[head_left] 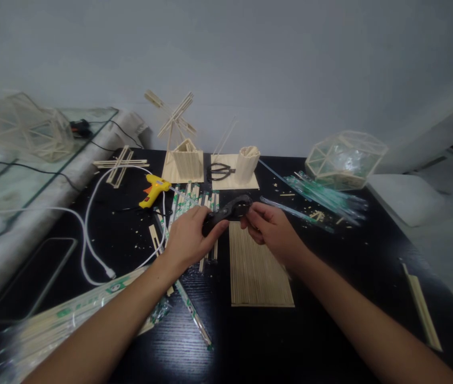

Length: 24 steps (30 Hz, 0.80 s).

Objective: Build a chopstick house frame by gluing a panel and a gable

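Black cutter in left hand, right hand

left hand clenched, right hand pinching

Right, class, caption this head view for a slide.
Left hand grips black cutters, right hand at their head, above a flat stick panel.

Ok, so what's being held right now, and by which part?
A black plier-like tool. The left hand grips its handle end; the right hand pinches the head end.
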### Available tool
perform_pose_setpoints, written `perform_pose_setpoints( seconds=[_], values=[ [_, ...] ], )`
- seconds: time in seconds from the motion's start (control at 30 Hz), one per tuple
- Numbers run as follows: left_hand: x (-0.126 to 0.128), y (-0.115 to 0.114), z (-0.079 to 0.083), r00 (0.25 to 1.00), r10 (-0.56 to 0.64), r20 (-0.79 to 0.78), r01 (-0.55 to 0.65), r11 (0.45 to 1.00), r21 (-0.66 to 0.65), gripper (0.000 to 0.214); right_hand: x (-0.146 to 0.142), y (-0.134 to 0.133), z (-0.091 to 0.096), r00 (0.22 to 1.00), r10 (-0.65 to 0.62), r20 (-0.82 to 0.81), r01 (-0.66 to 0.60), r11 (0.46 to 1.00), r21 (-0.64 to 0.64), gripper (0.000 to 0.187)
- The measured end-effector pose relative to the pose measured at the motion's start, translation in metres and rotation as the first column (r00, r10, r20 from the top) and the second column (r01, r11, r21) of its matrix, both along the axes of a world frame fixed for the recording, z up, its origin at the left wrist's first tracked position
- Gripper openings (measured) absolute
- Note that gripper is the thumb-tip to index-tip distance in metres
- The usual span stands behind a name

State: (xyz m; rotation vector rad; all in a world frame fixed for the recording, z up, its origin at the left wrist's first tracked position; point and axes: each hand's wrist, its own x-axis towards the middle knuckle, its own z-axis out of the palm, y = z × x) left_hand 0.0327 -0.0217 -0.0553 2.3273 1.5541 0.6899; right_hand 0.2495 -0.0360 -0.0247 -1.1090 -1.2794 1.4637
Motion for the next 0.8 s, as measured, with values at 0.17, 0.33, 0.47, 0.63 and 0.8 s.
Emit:
perform_pose_setpoints(
  seconds=[0.17, 0.33, 0.47, 0.63, 0.8],
  values=[
    [0.0001, -0.0005, 0.0006, 1.000, 0.000, -0.010, 0.000, 1.000, 0.009, 0.058, 0.0003, 0.0003, 0.0005, 0.999, 0.001, 0.042, -0.001, 1.000, 0.005, 0.038],
    [0.0010, -0.0011, 0.0025, 0.999, 0.001, -0.034, 0.000, 0.999, 0.032, 0.057, 0.0019, 0.0010, -0.0006, 0.998, 0.013, 0.059, -0.013, 1.000, 0.006, 0.040],
    [0.0008, -0.0009, 0.0034, 0.999, -0.004, -0.041, 0.005, 0.999, 0.044, 0.055, 0.0027, 0.0009, -0.0016, 0.998, 0.014, 0.069, -0.014, 1.000, 0.005, 0.041],
    [0.0004, -0.0016, 0.0037, 1.000, 0.003, -0.026, -0.002, 1.000, 0.018, 0.055, 0.0026, 0.0006, -0.0013, 0.999, 0.023, 0.049, -0.024, 1.000, 0.015, 0.039],
    [0.0017, -0.0026, 0.0047, 0.998, 0.028, 0.055, -0.021, 0.992, -0.122, 0.060, 0.0009, 0.0012, 0.0001, 1.000, 0.005, 0.017, -0.005, 1.000, 0.016, 0.033]
  ],
)
